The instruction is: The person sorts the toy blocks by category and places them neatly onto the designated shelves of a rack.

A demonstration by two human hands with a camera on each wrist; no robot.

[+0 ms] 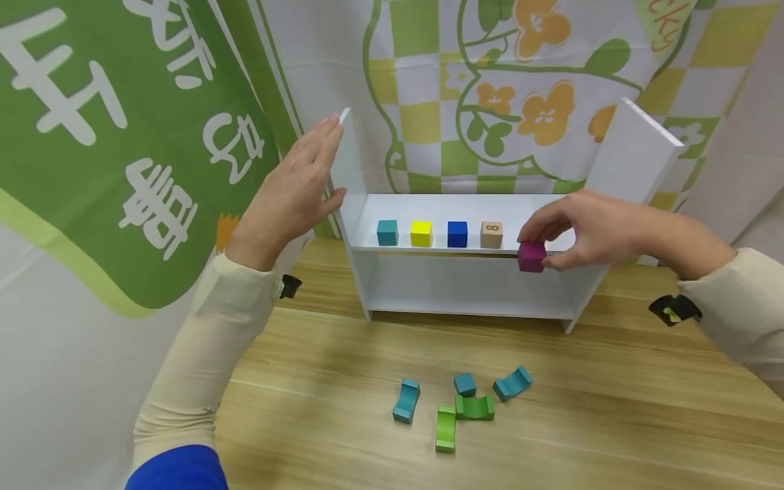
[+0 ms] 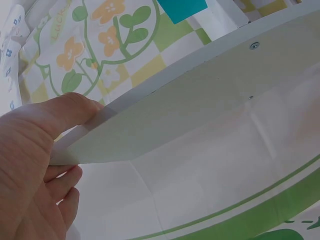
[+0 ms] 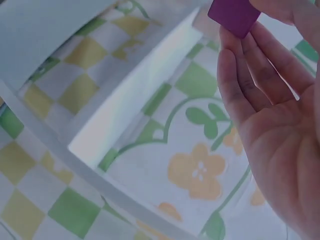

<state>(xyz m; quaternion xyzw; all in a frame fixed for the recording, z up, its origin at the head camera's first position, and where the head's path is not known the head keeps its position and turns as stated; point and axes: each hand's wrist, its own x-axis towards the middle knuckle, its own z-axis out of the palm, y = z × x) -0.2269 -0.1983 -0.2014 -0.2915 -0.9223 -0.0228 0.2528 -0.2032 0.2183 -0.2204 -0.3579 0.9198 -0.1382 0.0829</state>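
Currently, right hand (image 1: pixel 597 231) pinches magenta cube (image 1: pixel 531 257) right of frame centre, near upper board (image 1: pixel 484 206) of white shelf (image 1: pixel 471 286). Left hand (image 1: pixel 294 182), left of centre, grips shelf's side panel (image 1: pixel 352 173). Four cubes (image 1: pixel 456 234) on upper board; curved blocks (image 1: pixel 474 408) lower centre.

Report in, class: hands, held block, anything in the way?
Right hand pinching purple block, by upper shelf's front edge. Left hand holding left side panel. Nothing visibly blocking; wooden block sits left of purple one.

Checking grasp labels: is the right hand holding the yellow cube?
No, the right hand pinches the purple cube, while the yellow cube sits on the white shelf.
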